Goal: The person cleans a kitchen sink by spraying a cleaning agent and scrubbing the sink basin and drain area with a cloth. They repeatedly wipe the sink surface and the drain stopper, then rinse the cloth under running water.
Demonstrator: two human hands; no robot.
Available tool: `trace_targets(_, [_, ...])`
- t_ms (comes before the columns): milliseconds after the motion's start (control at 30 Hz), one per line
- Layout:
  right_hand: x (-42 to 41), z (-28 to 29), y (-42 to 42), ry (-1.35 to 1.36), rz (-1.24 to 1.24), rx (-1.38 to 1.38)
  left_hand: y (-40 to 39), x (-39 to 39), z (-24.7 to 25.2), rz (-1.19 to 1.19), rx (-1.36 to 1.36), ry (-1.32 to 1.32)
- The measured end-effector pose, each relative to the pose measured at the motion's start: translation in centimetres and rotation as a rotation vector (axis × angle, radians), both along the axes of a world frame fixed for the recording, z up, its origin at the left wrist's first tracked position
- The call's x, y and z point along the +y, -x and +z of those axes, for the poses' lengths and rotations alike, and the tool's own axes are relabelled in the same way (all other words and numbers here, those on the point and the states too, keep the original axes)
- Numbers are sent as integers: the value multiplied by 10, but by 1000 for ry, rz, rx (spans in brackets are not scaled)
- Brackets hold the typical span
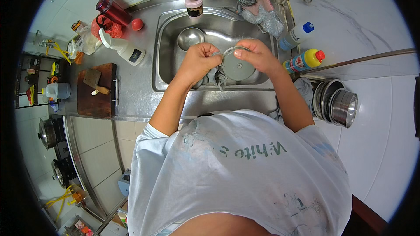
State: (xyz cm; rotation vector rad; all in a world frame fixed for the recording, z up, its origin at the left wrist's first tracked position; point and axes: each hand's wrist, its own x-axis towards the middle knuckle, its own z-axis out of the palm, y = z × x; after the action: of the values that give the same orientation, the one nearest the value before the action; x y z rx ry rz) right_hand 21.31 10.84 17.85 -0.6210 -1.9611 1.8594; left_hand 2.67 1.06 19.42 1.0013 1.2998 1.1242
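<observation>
Over the stainless steel sink (156, 49), my right hand (257, 57) grips the upper right rim of a round grey-green disc (239, 67), perhaps a lid, with a screw at its centre. The thumb lies on its flat face. Pinched in my left hand (201, 62) is a grey cloth (215, 77), which touches the disc's left edge and hangs down below. Behind my left hand, a round metal bowl (190, 38) sits in the basin. The faucet spout (194, 5) points down above the basin's back edge.
Left on the counter are a white spray bottle (126, 49), a tomato (137, 24), a red thermos (113, 10) and a wooden cutting board (95, 101) bearing a cleaver (92, 78). At right stand a yellow-and-blue bottle (303, 61), a blue-capped bottle (296, 36) and stacked metal bowls (343, 105).
</observation>
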Motion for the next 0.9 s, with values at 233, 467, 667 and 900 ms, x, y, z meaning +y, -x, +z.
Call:
trace_targets(233, [-3,-1,2,113,-100,111,-10,-1,-12,151,-197,9])
trace_targets(467, [-8,-18,14,289,-316,343,-32,-9,-28,392,-382,2])
trace_targets(667, [0,-22,14,253,-289,274,-35,-13,-28,436,-474,46])
trace_targets(900, [-2,-12,12,269,-138,156,-10,-1,-18,227,-214,55])
